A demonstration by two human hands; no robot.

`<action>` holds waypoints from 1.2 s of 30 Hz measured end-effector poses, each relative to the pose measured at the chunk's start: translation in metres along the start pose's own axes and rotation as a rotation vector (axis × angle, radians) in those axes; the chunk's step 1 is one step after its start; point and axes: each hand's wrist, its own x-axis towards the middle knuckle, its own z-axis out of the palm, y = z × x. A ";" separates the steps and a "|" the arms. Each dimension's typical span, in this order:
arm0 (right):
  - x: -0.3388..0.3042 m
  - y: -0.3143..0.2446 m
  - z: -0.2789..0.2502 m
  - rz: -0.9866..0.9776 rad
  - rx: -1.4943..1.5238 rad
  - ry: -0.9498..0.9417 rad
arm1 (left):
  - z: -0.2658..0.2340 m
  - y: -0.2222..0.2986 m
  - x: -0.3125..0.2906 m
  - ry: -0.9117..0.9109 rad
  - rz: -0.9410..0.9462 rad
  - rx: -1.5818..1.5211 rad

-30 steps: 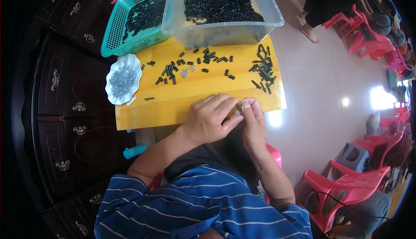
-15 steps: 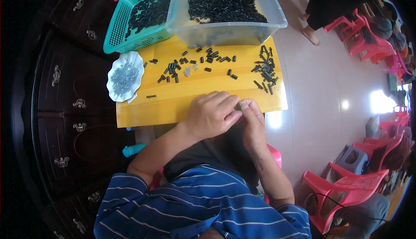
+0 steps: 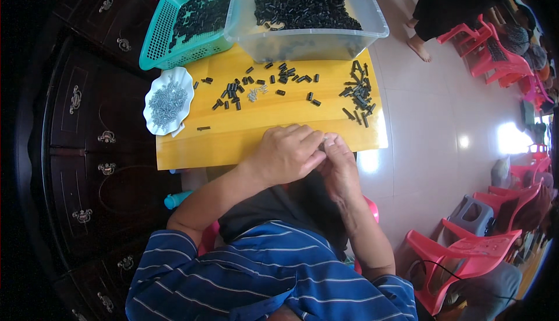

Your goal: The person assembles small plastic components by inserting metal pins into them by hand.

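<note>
At the table's front edge my left hand and my right hand meet, fingertips pinched together. Whatever sits between them is small and mostly covered by the fingers, so I cannot name it. Beyond my hands, short black plastic pieces lie scattered on the yellow table, with a few small metal pins among them. A heap of longer black pieces lies at the table's right side. One thin black strip rests alone left of my hands.
A white scalloped dish of small metal parts stands at the table's left. Behind are a green basket and a clear plastic bin, both holding black pieces. Dark drawers line the left; pink chairs and a person's bare foot are right.
Both hands stay together at nearly the same spot. My right hand's fingers and wrist have turned slightly; the pieces on the table lie as before.
</note>
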 end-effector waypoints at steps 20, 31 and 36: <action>-0.001 -0.005 0.003 -0.002 0.117 0.079 | 0.002 -0.004 0.000 0.019 -0.059 -0.078; 0.000 -0.004 -0.001 0.016 0.117 0.042 | -0.002 -0.007 -0.002 0.048 0.013 -0.165; -0.002 -0.004 0.001 -0.004 0.133 -0.004 | 0.002 -0.008 -0.004 0.042 0.005 -0.190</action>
